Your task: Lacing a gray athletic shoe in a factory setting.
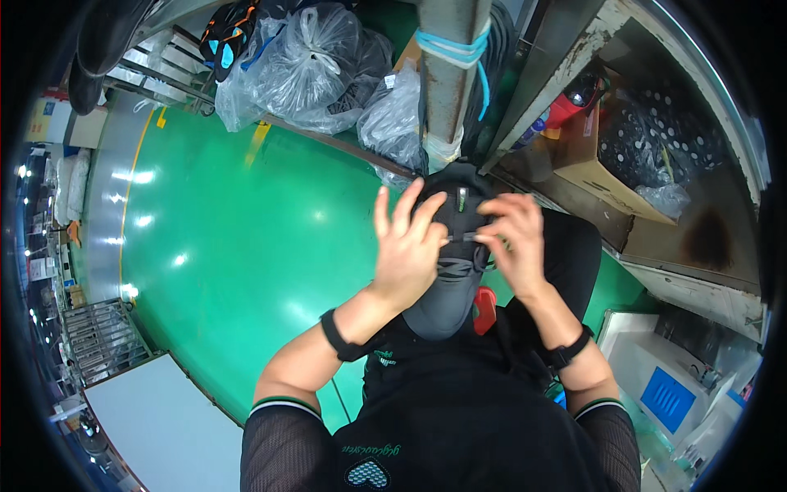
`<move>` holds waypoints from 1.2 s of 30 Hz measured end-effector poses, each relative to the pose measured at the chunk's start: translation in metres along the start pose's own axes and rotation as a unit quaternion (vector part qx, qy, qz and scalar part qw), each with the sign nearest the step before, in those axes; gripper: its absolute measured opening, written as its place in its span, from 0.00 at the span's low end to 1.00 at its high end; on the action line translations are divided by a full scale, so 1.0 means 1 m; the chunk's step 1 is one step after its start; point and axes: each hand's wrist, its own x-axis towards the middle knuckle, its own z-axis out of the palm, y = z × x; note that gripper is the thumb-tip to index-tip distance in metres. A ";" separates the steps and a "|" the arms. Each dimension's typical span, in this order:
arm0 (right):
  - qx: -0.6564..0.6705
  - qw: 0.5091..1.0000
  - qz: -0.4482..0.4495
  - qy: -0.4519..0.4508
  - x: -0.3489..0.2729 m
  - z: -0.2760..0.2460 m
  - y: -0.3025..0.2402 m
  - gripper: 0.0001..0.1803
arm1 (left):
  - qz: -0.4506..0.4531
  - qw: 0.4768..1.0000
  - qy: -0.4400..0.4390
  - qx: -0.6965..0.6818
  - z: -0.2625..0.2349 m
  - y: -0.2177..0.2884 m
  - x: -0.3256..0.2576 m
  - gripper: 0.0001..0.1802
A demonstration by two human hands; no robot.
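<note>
A dark grey shoe (443,307) lies in front of my body, its toe toward me and its tongue (461,199) with a small green-and-white label pointing away. Dark laces (456,266) cross its upper. My left hand (407,250) is over the left side of the shoe, thumb and forefinger pinched on a lace while the other fingers spread upward. From the right side, my right hand (516,242) also pinches a lace at the same row. The fingertips hide part of the laces, and the lace ends are hard to make out.
Clear plastic bags (311,61) sit on a rack beyond the green floor (246,221). A metal post (449,74) with blue ties stands just ahead. To the right, a shelf holds an open cardboard box (607,172) of dark bagged pieces. A white tabletop (160,422) is at lower left.
</note>
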 end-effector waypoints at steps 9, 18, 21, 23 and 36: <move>0.723 0.561 0.374 0.147 -0.014 -0.083 0.049 0.06 | -0.301 0.436 0.068 -0.845 -0.023 -0.009 0.007 0.03; 0.451 0.694 0.396 0.398 -0.147 -0.243 0.198 0.08 | -0.362 0.702 0.403 -0.463 -0.176 -0.228 -0.125 0.04; 0.531 0.740 0.401 0.104 -0.072 -0.107 0.069 0.11 | -0.199 0.963 0.135 -0.124 -0.094 -0.115 -0.053 0.16; 0.398 0.773 0.492 -0.041 -0.065 -0.047 0.027 0.10 | -0.216 0.934 -0.116 -0.258 -0.062 -0.039 -0.023 0.17; 0.295 0.823 0.469 -0.125 -0.047 0.011 -0.001 0.15 | 0.043 0.961 -0.175 -0.210 0.013 -0.012 0.016 0.03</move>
